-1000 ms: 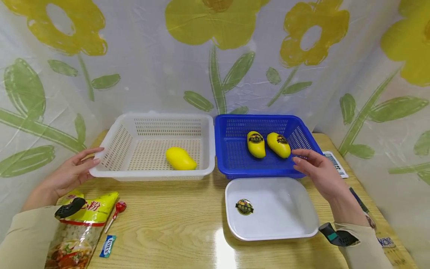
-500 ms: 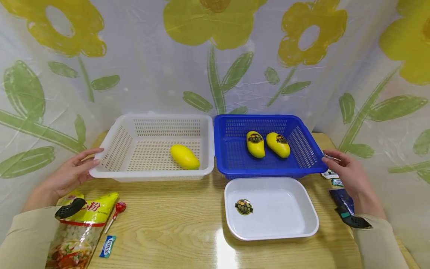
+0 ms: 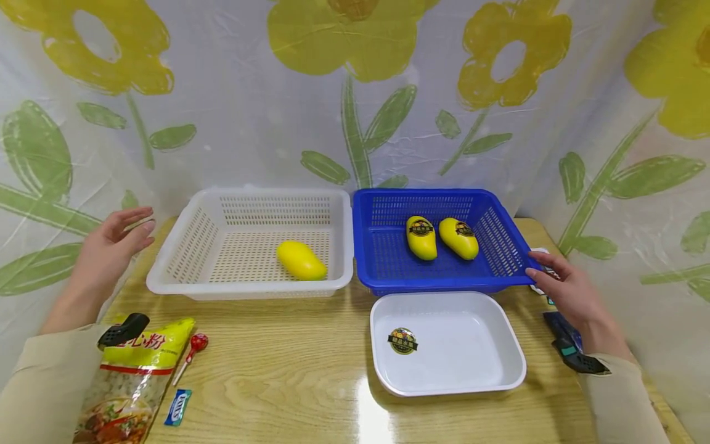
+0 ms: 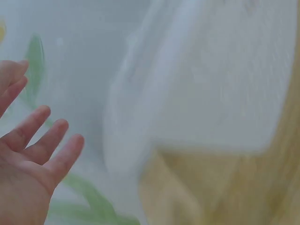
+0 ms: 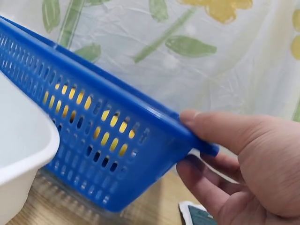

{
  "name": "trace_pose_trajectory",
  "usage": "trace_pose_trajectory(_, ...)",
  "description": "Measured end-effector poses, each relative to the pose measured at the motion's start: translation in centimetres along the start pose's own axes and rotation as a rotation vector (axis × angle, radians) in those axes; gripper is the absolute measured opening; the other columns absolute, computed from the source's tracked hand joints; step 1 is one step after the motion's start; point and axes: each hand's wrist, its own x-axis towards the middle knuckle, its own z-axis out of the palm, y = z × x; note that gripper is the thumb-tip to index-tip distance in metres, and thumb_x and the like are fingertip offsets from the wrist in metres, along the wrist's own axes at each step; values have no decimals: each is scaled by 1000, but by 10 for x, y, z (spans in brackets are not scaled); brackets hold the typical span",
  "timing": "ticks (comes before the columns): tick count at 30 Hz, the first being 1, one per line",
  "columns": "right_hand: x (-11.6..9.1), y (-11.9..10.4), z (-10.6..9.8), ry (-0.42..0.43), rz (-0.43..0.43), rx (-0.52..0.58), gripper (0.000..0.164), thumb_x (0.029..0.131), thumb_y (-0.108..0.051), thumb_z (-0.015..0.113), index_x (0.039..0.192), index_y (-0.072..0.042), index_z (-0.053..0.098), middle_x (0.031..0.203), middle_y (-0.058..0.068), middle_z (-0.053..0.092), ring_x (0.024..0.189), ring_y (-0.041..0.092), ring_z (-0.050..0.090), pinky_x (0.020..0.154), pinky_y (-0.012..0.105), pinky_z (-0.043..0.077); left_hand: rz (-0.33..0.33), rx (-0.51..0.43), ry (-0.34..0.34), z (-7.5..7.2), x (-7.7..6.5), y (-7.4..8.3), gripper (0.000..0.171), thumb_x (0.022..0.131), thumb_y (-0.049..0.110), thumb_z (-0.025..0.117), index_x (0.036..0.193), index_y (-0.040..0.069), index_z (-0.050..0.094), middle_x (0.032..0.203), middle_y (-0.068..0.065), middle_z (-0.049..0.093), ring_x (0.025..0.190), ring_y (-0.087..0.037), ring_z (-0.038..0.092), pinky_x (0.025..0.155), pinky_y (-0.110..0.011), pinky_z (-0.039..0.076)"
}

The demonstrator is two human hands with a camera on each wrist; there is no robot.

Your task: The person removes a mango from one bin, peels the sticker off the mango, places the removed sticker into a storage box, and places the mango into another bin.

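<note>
My left hand (image 3: 113, 256) hovers by the white basket (image 3: 249, 287), off its left side, fingers relaxed and holding nothing. In the left wrist view that hand (image 4: 30, 164) shows spread fingers apart from the blurred basket rim. One yellow mango (image 3: 302, 260) lies in the white basket. My right hand (image 3: 574, 296) grips the front right corner of the blue basket (image 3: 444, 283). Thumb on top of the rim and fingers beneath show in the right wrist view, where the basket wall (image 5: 126, 164) is slotted. Inside the blue basket lie a left mango (image 3: 423, 248) and a right mango (image 3: 460, 243), both stickered.
A white tray (image 3: 455, 357) with a round sticker stands in front of the blue basket. At left are a food bag (image 3: 133, 382), a red lollipop (image 3: 198, 343) and a small blue packet (image 3: 177, 407). A dark packet (image 3: 563, 327) lies beside my right wrist. A flowered curtain hangs behind.
My left hand has let go of the white basket's rim and lifted away. My right hand has moved right, from beside the mangoes to the blue basket's corner. The lone mango rocked slightly.
</note>
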Motion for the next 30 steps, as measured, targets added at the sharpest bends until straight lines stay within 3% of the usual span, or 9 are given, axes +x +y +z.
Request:
trace_pose_trajectory(3, -1, 3, 2, -16, -11, 157, 38, 99, -8, 56, 137, -9, 50, 121, -2, 49, 89, 2, 63, 79, 14, 51, 76, -128, -34, 22, 6, 20, 44, 97, 11, 60, 140, 7, 49, 132, 2, 53, 115, -6, 53, 85, -11, 48)
trace_pose_trajectory(6, -1, 6, 4, -25, -21, 235, 36, 100, -5, 54, 136, -7, 52, 118, 1, 48, 89, 3, 63, 81, 15, 51, 163, -238, -109, 47, 10, 40, 43, 97, 4, 58, 138, -1, 48, 130, -3, 55, 117, -12, 55, 87, -16, 50)
trace_pose_trajectory(10, -2, 8, 5, -55, -30, 321, 36, 100, -2, 51, 136, -6, 52, 118, 3, 50, 93, 6, 63, 83, 18, 53, 218, -244, -191, 82, 12, 66, 39, 98, 6, 57, 136, -2, 51, 129, -7, 58, 119, -17, 55, 89, -20, 50)
trace_pose_trajectory(16, -1, 9, 4, -115, -68, 460, 36, 101, 3, 44, 136, -3, 51, 121, 4, 55, 100, 12, 65, 87, 28, 54, 234, -231, -217, 127, 8, 95, 34, 99, 13, 58, 132, 4, 55, 126, -10, 59, 115, -21, 57, 90, -22, 51)
trace_pose_trajectory(22, 0, 11, 5, -131, -72, 499, 35, 102, 4, 41, 134, -5, 54, 121, 4, 55, 100, 12, 65, 85, 30, 55, 226, -193, -282, 159, 2, 106, 34, 99, 18, 58, 131, 3, 55, 124, -11, 59, 112, -22, 59, 91, -27, 51)
trace_pose_trajectory(30, -2, 8, 7, -152, -66, 516, 35, 102, 4, 41, 134, -4, 52, 121, 5, 55, 101, 14, 65, 86, 32, 55, 208, -84, -400, 191, -9, 103, 33, 101, 20, 55, 132, 9, 55, 128, -9, 58, 117, -25, 57, 93, -30, 51)
